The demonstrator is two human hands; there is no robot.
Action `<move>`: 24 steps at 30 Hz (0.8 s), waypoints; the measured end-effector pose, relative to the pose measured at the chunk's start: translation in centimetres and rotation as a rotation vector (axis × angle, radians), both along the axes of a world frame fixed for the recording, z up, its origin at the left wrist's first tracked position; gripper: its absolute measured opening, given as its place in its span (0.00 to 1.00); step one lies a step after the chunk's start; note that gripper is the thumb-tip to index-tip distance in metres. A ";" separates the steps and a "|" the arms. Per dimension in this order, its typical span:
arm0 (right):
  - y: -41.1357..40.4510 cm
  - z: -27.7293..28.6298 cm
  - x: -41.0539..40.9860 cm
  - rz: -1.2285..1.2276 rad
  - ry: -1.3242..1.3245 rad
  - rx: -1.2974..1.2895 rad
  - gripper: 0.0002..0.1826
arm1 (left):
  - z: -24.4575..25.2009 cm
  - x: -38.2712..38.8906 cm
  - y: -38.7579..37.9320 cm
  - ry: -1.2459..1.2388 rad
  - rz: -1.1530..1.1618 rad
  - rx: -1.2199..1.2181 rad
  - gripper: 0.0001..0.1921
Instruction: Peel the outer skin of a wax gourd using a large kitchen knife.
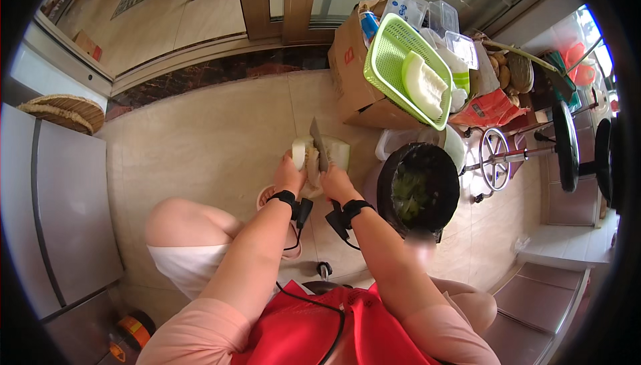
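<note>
My left hand [289,175] grips a pale green winter melon piece [340,152], its seedy, fibrous core showing. It is held above the tiled floor, in front of my knees. A kitchen knife is in my right hand [338,184], the fingers closed around its handle. Its broad steel blade [319,144] points away from me and lies against the melon's pulp; how deep the edge sits is hard to tell. Right of my hands stands a bin lined with a black bag [447,190], green scraps [411,192] inside.
A light green plastic basket [384,62] holding a cut melon wedge [423,84] rests on a cardboard box [345,64]. Clear plastic containers [443,17] are behind it. At right is a wheeled stool [493,159]; cabinets [75,205] stand at left. Woven round mats [67,112] lean there.
</note>
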State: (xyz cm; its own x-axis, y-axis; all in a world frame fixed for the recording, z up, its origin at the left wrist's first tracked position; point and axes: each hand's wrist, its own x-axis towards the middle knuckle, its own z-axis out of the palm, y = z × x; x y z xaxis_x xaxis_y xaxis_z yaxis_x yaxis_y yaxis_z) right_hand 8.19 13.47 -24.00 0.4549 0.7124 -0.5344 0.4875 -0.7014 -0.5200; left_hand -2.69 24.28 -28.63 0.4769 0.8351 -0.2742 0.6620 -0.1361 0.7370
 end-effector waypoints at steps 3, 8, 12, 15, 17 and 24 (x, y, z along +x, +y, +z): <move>0.1 0.4 0.6 0.202 -0.282 0.275 0.18 | 0.4 0.2 0.5 -0.006 0.001 -0.045 0.26; 3.1 5.6 3.2 -0.034 0.171 0.039 0.16 | 1.2 -0.7 -0.5 0.014 -0.001 -0.079 0.25; 0.9 9.6 1.4 -0.305 0.275 0.022 0.17 | 0.9 -0.3 -1.2 -0.048 -0.068 0.076 0.24; -0.2 11.5 0.7 -0.382 0.280 0.004 0.19 | 0.7 0.3 -1.1 -0.080 -0.104 0.093 0.23; -0.7 12.6 0.8 -0.390 0.334 0.037 0.19 | 0.7 0.6 -0.6 -0.066 -0.131 0.113 0.24; -5.4 12.9 -1.1 -0.218 0.020 0.083 0.16 | 0.8 0.4 1.7 -0.022 0.086 -0.230 0.29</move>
State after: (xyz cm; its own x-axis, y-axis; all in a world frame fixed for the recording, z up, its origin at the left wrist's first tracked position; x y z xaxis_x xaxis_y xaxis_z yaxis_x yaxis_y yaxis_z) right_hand 7.10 8.03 -11.09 0.5930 0.6401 -0.4885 0.3184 -0.7436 -0.5879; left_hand -2.28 25.99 -27.78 0.4145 0.7896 -0.4524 0.6475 0.0934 0.7563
